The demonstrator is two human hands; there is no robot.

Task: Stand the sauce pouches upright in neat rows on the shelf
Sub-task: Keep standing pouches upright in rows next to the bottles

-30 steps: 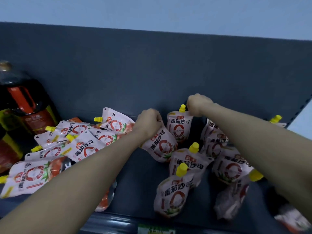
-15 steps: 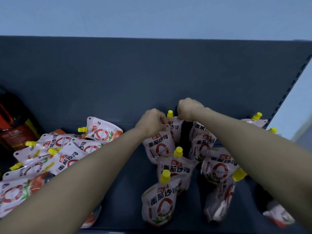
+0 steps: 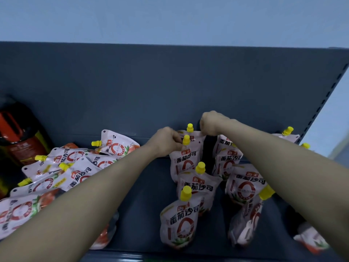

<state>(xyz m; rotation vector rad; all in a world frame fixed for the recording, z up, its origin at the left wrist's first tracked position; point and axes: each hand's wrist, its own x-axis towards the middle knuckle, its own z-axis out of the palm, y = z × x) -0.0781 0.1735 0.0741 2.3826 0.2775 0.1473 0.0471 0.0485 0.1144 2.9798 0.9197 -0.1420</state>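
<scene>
- Bottles [image 3: 18, 137], dark with a red handle, stand at the far left of the shelf [image 3: 151, 201]; leave them be.
- Just right of them you have a heap of fallen pouches [image 3: 75, 167] lying flat and overlapping, yellow caps pointing left. These look soft and floppy with a glossy skin, so expect them to sag and slide; I'd judge each one fairly light but bottom-heavy once stood up.
- Your left hand [image 3: 166, 141] has its fingers curled at the top left corner of the second pouch [image 3: 186, 161] in the near row, just beside its yellow cap [image 3: 186, 139]. They seem pinched on the top seam, though the fingertips are hidden behind the hand.
- That top seam and the stiff spout are your best holds; the belly would squash and tip.
- Behind it the back pouch [image 3: 196, 134] stands against the shelf's rear wall. Your right hand [image 3: 211, 122] is clenched at its top right corner; I cannot tell whether the fingers truly grip it.
- In front, two more upright pouches [image 3: 196, 186] continue that row towards you.
- Further right, a second row [image 3: 245, 186] stands less tidily, partly hidden by your right forearm, the front one leaning.
- At the far right, another pouch [image 3: 289, 132] leans at the back wall.
</scene>
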